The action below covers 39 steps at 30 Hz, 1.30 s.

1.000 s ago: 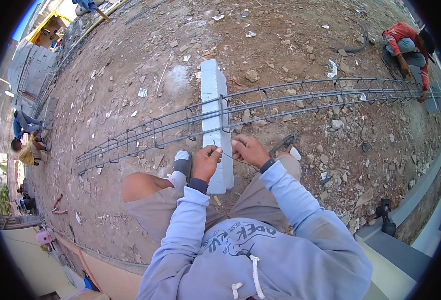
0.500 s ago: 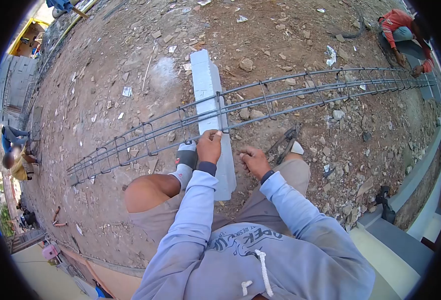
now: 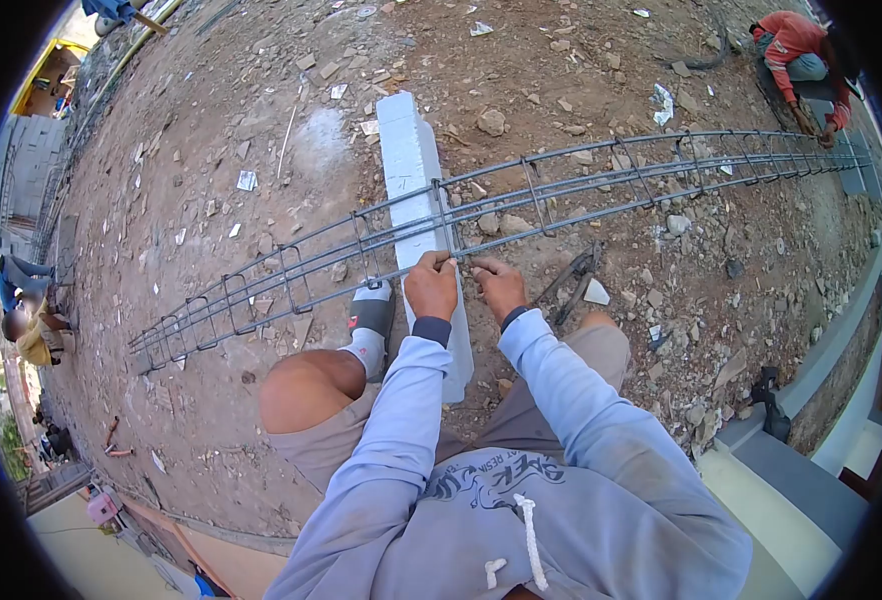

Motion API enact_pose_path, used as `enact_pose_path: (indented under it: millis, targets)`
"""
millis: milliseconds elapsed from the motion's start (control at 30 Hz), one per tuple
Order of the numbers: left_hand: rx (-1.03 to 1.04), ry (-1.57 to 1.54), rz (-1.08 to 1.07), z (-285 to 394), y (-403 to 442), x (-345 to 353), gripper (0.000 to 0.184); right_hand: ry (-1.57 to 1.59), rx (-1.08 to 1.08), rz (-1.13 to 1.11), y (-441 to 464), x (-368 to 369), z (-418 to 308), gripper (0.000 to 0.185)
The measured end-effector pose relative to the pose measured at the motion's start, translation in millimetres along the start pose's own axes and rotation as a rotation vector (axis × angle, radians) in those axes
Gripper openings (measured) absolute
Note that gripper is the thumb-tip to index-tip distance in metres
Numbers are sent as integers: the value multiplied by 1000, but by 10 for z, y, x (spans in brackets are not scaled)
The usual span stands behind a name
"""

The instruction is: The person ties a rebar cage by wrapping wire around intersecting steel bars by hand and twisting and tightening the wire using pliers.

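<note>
Rebar cage (image 3: 535,196) spans from left to upper right of the frame, crossing a pale block (image 3: 411,160) at centre. The right hand (image 3: 501,288) has just moved in beside the left hand (image 3: 432,290) near the lower bar (image 3: 546,231), making the work two-handed there. Each grip is closed to a pinch; what it holds cannot be told.

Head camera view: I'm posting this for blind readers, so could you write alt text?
The left hand and right hand work at the near bar of a steel cage lying across a pale block on stony dirt. A co-worker in red crouches at its right end.
</note>
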<state>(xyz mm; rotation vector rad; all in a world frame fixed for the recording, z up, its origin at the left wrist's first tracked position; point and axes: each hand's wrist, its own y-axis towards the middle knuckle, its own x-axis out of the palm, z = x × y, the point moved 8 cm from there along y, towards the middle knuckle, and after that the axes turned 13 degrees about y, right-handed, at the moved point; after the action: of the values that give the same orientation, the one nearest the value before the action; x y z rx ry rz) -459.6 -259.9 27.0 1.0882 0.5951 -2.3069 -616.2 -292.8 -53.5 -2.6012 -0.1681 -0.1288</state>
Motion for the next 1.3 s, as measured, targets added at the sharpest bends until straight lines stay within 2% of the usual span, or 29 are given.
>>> enact_pose_path:
  millis: [200, 267, 367, 533, 767, 967, 1067, 1167, 1300]
  targets:
    - [13, 19, -19, 110, -18, 3, 21, 63, -45, -82, 120, 176, -113, 24]
    - [0, 0, -27, 72, -7, 35, 26, 176, -51, -89, 106, 186, -88, 23]
    - [-2, -45, -68, 24, 3, 105, 35, 90, -5, -47, 76, 160, -131, 20]
    - [76, 0, -135, 96, 87, 104, 45, 178, 73, -64, 138, 207, -62, 19]
    - [-45, -248, -303, 60, 111, 176, 46, 288, 173, -46, 94, 220, -38, 21]
    - [-88, -313, -372, 84, 148, 189, 38, 210, 90, -3, 101, 228, -3, 22]
    - [-133, -356, -417, 119, 131, 143, 30, -116, -275, 31, 47, 229, -162, 21]
    - [-143, -379, -450, 131, 125, 128, 27, -377, -332, 121, -106, 208, -405, 21]
    - [-185, -467, -488, 91, 51, 128, 27, -526, -465, 99, -106, 237, -468, 17]
